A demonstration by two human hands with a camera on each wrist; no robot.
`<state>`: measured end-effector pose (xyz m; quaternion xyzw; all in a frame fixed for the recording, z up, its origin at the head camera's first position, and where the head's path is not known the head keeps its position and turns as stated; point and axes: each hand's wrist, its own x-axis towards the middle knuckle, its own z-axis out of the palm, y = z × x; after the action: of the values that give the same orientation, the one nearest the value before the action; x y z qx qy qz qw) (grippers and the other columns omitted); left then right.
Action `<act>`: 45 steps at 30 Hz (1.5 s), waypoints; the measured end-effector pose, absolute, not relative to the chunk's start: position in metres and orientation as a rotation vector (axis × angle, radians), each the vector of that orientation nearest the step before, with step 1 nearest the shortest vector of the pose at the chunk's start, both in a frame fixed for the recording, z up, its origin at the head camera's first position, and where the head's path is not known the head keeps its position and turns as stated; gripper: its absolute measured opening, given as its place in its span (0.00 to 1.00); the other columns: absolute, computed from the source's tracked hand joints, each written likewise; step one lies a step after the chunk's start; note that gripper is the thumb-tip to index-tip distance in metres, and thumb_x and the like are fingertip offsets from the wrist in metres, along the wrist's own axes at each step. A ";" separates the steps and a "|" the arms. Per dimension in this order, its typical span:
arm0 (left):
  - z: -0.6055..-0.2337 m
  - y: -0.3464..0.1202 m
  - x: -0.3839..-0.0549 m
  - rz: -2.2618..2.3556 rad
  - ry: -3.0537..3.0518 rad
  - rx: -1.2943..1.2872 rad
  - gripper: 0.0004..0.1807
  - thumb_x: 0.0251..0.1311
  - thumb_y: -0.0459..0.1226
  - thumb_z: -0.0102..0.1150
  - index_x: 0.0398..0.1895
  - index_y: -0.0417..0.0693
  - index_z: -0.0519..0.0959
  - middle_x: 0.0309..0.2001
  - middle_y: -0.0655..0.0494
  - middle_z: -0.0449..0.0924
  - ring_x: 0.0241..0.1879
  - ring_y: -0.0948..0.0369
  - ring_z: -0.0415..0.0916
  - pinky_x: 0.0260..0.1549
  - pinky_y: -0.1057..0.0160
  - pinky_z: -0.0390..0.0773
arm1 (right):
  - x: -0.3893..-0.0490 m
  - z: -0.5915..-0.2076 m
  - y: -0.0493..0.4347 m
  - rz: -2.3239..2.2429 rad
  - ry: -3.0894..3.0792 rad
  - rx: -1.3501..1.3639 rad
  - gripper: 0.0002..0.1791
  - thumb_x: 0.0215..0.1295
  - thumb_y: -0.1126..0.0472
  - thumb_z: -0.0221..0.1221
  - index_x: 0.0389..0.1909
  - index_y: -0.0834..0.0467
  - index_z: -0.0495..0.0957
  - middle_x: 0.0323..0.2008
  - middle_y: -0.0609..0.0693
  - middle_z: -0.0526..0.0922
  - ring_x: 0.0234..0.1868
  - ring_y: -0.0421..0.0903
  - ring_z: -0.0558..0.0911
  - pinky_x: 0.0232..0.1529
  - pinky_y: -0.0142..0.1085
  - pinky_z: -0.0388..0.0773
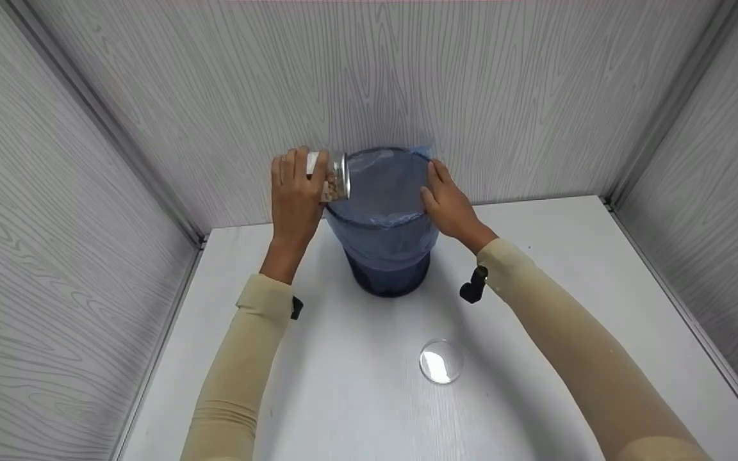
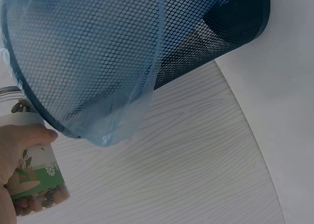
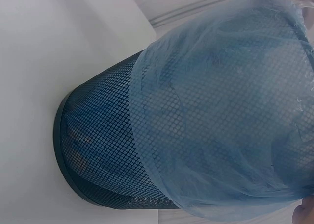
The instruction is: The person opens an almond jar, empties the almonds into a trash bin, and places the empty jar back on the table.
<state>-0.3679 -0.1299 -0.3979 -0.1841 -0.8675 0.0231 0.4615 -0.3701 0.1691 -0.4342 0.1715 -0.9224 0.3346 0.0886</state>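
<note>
My left hand (image 1: 295,192) grips a clear jar (image 1: 336,179), tipped on its side with its mouth facing the bin's opening. The jar has a white and green label in the left wrist view, and nuts (image 2: 41,199) lie inside it. A dark mesh wastebasket (image 1: 388,282) stands upright on the table, lined with a translucent blue plastic bag (image 1: 382,243) folded down over its rim. On the opposite side, my right hand (image 1: 452,203) holds the bagged rim. Only fingertips of that hand show in the right wrist view.
A clear round lid (image 1: 441,362) lies flat on the white table (image 1: 356,397), in front of the wastebasket and between the forearms. Wood-grained panels (image 1: 369,77) enclose the table at the back, left and right.
</note>
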 end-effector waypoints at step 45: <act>-0.399 -0.136 -0.373 0.171 -2.086 -0.506 0.23 0.71 0.24 0.51 0.65 0.49 0.73 0.59 0.39 0.73 0.62 0.45 0.69 0.67 0.43 0.64 | -0.370 -0.434 0.160 0.972 -2.759 0.517 0.36 0.81 0.50 0.35 0.80 0.65 0.40 0.81 0.59 0.40 0.81 0.52 0.45 0.78 0.47 0.48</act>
<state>-0.3725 -0.1356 -0.3994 -0.2069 -0.8529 0.0699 0.4742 -0.3702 0.1604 -0.4336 0.1733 -0.9255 0.3259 0.0853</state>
